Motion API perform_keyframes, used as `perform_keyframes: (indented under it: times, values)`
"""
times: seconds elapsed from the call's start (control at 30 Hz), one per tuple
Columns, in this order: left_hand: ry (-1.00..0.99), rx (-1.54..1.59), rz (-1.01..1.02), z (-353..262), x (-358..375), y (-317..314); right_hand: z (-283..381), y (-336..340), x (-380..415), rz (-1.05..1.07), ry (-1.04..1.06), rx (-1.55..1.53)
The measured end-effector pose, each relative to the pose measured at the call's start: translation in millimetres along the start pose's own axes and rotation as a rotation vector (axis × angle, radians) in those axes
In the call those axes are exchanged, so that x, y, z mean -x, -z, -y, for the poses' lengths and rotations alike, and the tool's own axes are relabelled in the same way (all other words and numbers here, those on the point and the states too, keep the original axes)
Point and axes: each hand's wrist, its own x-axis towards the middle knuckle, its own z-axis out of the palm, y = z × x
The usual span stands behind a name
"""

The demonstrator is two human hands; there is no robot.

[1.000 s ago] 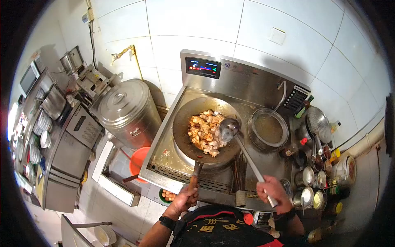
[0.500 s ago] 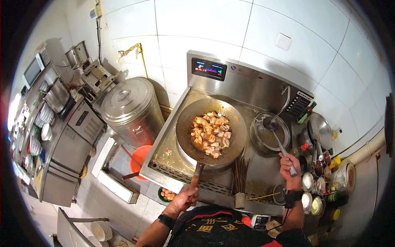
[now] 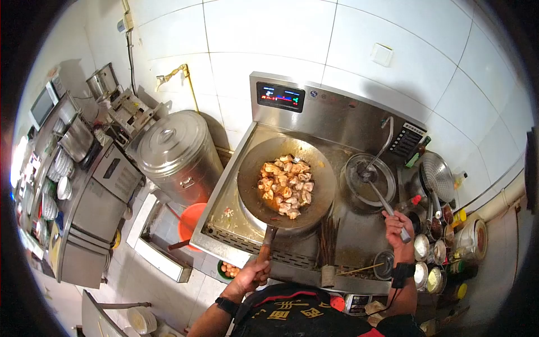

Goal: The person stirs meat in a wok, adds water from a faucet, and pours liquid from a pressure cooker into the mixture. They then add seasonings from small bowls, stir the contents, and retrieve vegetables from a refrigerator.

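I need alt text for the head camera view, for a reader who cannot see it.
A person's left hand grips the handle of a wok full of browned food pieces on a steel stove, while the right hand holds a ladle dipped into a round basin beside it.

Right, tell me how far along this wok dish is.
Done: the wok sits on the stove, loaded with browned, sauced chunks. In hand: the left hand grips the wok handle, and the right hand holds a ladle with its bowl in the liquid pot. Left: the food is not yet plated.
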Motion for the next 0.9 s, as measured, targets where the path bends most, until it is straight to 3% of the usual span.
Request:
perform_keyframes:
  times: [0.9]
  values:
    - [0.024,0.028,-0.012,-1,-1,-2,4,-32,13,-0.096,-0.014,0.096]
